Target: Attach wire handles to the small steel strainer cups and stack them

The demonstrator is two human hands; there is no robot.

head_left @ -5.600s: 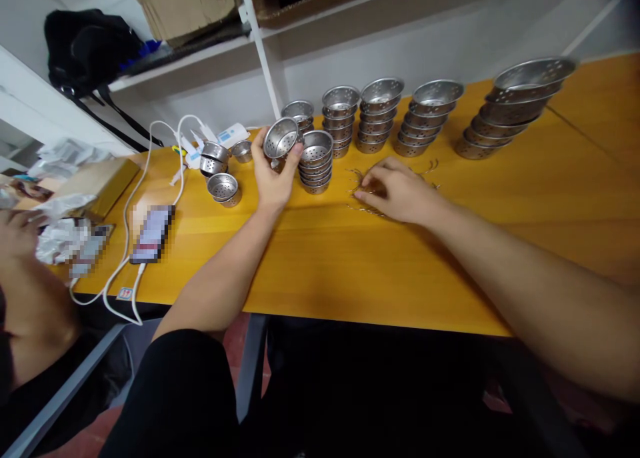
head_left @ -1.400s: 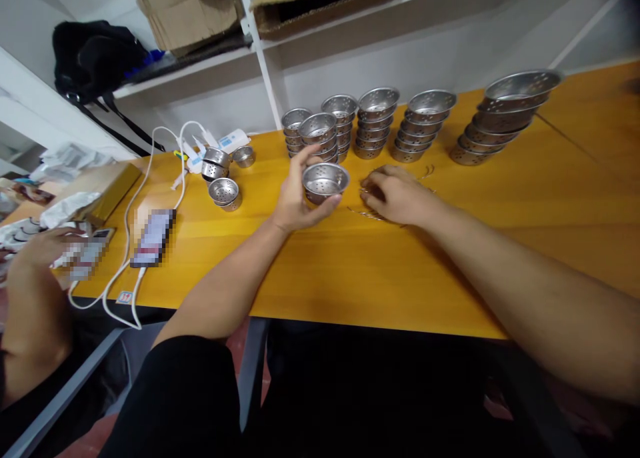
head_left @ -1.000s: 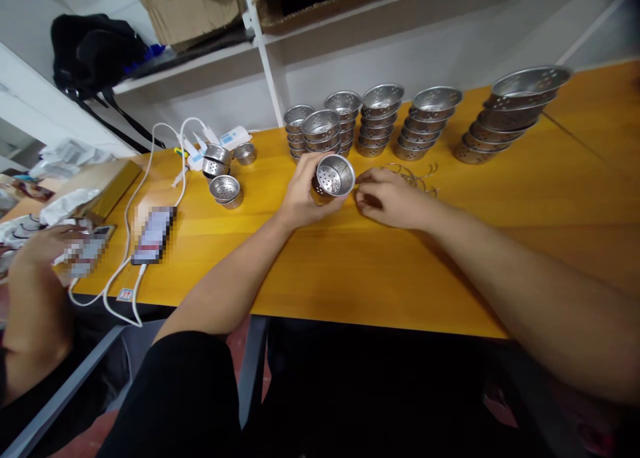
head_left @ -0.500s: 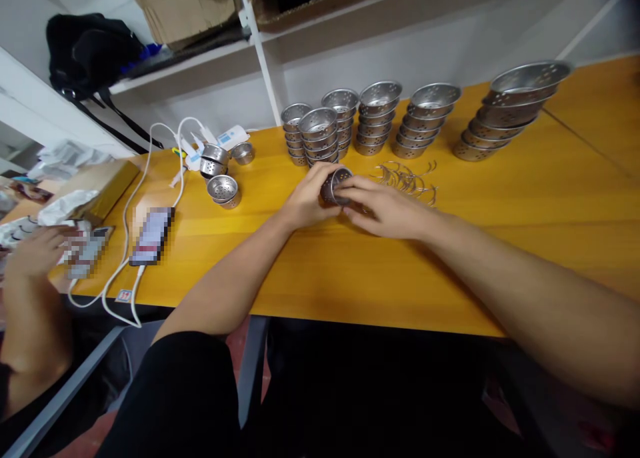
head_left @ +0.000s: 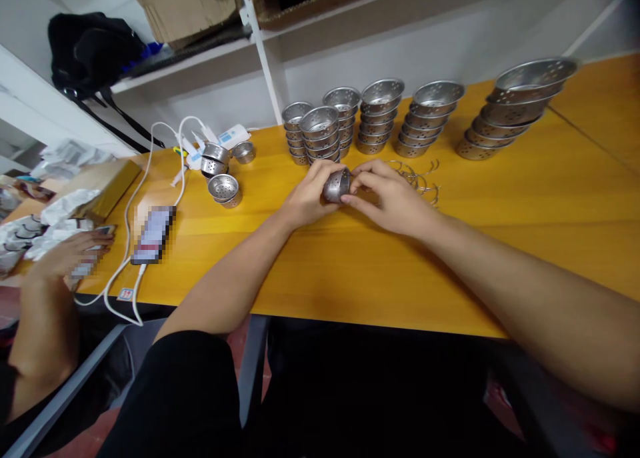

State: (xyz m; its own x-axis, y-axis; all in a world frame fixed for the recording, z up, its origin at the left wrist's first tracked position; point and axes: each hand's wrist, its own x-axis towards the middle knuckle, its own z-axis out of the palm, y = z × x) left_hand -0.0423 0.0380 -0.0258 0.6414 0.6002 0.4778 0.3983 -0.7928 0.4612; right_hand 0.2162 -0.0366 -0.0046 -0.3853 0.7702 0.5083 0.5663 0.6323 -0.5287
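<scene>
A small perforated steel cup (head_left: 336,185) lies tilted on its side between both my hands, just above the yellow table (head_left: 350,258). My left hand (head_left: 307,195) grips the cup from the left. My right hand (head_left: 390,195) pinches at the cup's rim from the right; whether a wire piece is in its fingers is hidden. A heap of thin wire handles (head_left: 423,178) lies just behind my right hand. The nearest stack of perforated cups (head_left: 320,135) stands right behind the held cup.
More stacks of steel strainer bowls (head_left: 380,115) run along the back, the largest stack (head_left: 515,108) at right. Loose cups (head_left: 223,188) sit at left by white cables (head_left: 150,171) and a phone (head_left: 153,235). Another person's hand (head_left: 70,255) rests at far left.
My left hand took a cup from the stack, brought it down and tipped it sideways. My right hand left the wire heap and closed on the cup's rim.
</scene>
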